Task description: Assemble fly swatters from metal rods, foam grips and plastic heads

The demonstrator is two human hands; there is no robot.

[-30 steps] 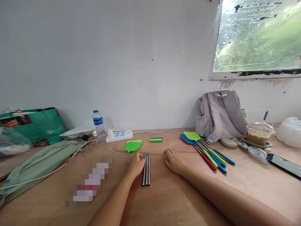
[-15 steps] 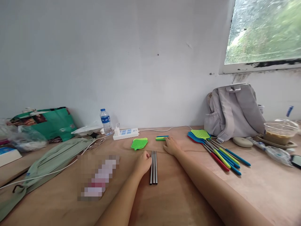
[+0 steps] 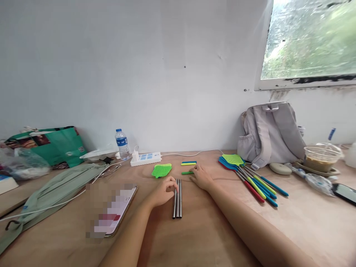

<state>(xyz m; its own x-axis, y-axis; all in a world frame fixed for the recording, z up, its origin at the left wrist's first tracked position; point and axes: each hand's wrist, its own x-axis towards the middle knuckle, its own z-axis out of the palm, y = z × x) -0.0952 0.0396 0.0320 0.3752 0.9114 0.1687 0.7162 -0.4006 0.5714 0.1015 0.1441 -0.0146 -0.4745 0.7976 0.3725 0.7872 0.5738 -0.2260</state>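
Three silver metal tubes lie side by side on the table in front of me. My left hand is beside them, its fingers curled onto the upper part of the leftmost tube, which leans slightly. Right of the tubes, my right hand pinches the right end of a short green handle that lies crosswise on the tabletop. Behind it rest a blue and a yellow handle, touching each other. Several green mesh swatter heads are stacked left of these.
Fly swatters with coloured handles lie fanned out at right, before a grey backpack. A cup and a phone stand further right. At left are another phone, a power strip, a water bottle and a green bag.
The green handle has come toward me, apart from the blue and yellow ones, with my right hand at it. My left hand's fingers have moved onto the leftmost tube. The view has shifted slightly right.
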